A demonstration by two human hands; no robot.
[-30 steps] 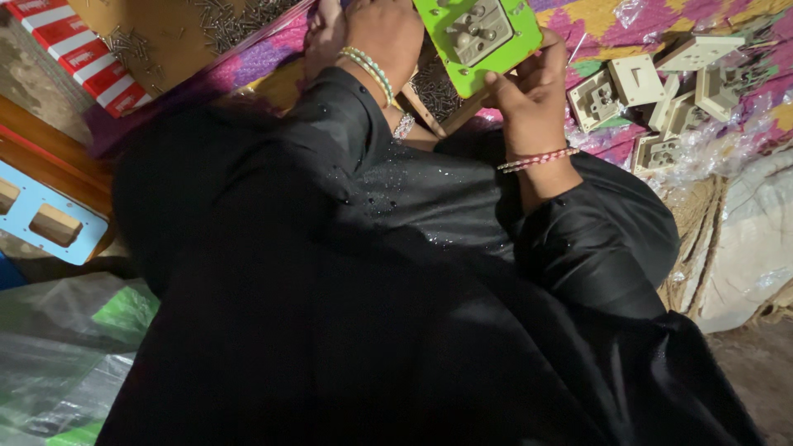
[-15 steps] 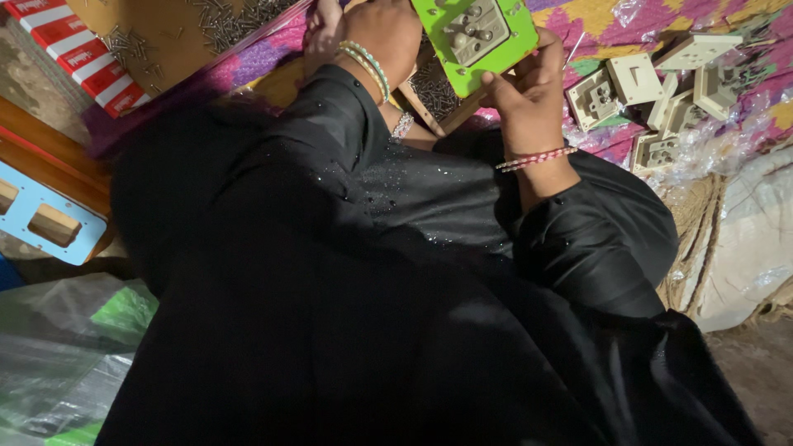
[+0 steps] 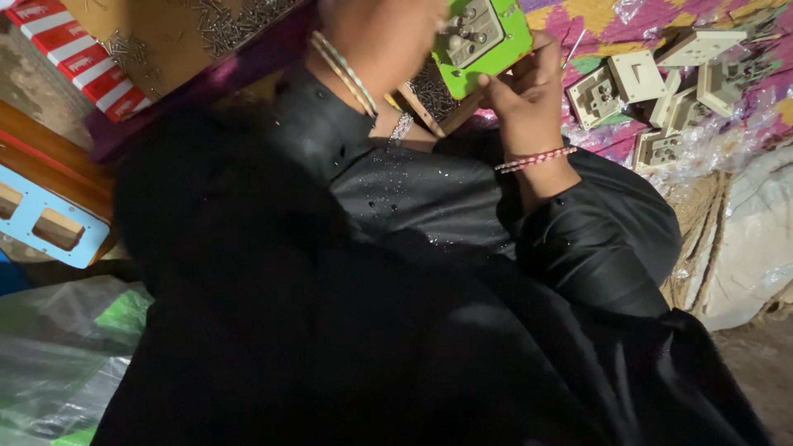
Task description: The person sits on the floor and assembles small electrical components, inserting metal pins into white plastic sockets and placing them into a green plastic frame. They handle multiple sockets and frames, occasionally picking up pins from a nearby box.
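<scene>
Bright green plate (image 3: pixel 504 37), cream sockets (image 3: pixel 636 78)

A glossy green plastic plate (image 3: pixel 487 37) is carrying matt cream plastic and dull metal pins, matt cream plastic parts (image 3: pixel 652 91) are lying on rough patterned cloth (image 3: pixel 595 16), and shiny metal screws (image 3: pixel 239 16) are littering matt brown board (image 3: pixel 157 33).

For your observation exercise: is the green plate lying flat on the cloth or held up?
Held up: the right hand grips the green plate by its edge, clear of the patterned cloth.
</scene>
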